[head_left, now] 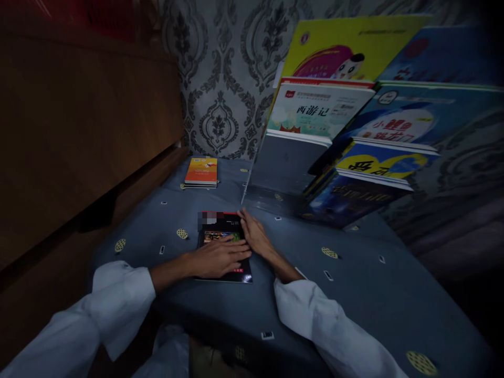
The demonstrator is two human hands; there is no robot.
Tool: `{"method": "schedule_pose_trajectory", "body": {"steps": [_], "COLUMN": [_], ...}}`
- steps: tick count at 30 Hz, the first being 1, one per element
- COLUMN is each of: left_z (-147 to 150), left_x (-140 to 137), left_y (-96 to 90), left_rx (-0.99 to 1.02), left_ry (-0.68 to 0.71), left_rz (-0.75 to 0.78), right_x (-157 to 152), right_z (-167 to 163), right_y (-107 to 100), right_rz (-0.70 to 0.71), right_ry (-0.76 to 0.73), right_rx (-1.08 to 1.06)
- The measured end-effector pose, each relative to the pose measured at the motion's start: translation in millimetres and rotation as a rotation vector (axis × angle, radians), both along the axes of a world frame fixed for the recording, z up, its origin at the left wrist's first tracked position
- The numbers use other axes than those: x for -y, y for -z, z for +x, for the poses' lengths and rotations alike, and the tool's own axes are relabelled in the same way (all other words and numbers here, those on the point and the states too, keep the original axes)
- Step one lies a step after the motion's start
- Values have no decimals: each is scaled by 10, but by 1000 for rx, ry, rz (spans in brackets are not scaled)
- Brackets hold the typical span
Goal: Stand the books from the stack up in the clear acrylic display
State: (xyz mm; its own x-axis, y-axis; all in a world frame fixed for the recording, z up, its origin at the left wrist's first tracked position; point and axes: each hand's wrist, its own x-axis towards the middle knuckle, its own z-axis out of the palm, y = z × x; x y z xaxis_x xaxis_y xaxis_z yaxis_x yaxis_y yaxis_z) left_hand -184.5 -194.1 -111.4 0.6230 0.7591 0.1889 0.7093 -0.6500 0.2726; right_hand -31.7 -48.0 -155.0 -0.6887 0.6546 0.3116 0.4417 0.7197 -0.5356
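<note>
A black book [220, 227] with a small picture panel on its cover lies flat on the cloth-covered surface in front of me. My left hand [220, 256] rests flat across the lower half of its cover, fingers stretched to the right. Along the book's right edge lies my right hand [254, 233], its fingers extended forward and touching that edge near the top corner. Part of the cover is hidden under my left hand.
A small stack of books with an orange cover [202, 170] lies at the back left. To the right, a clear stand [271, 197] holds several upright books, among them a yellow book [374, 39] and a dark blue book [354, 197]. A wooden panel [86, 121] borders the left side.
</note>
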Motion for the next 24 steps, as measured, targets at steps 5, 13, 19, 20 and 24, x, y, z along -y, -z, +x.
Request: {"method": "schedule_pose_trajectory", "body": {"steps": [5, 13, 19, 20, 24], "left_z": [48, 38, 25, 22, 15], "left_x": [188, 217, 238, 241, 261], "left_y": [-86, -88, -69, -58, -12], "left_rx": [29, 17, 38, 44, 34], "left_ry": [73, 95, 115, 114, 85], "left_rz": [-42, -41, 33, 48, 70], "right_x": [55, 168, 598, 682, 987], "right_z": [-14, 74, 444, 506, 702], "right_y": [-39, -52, -109, -125, -155], "right_rz": [29, 61, 38, 36, 8], "right_ry": [42, -1, -68, -79, -89], "right_rx": [60, 73, 57, 51, 23]}}
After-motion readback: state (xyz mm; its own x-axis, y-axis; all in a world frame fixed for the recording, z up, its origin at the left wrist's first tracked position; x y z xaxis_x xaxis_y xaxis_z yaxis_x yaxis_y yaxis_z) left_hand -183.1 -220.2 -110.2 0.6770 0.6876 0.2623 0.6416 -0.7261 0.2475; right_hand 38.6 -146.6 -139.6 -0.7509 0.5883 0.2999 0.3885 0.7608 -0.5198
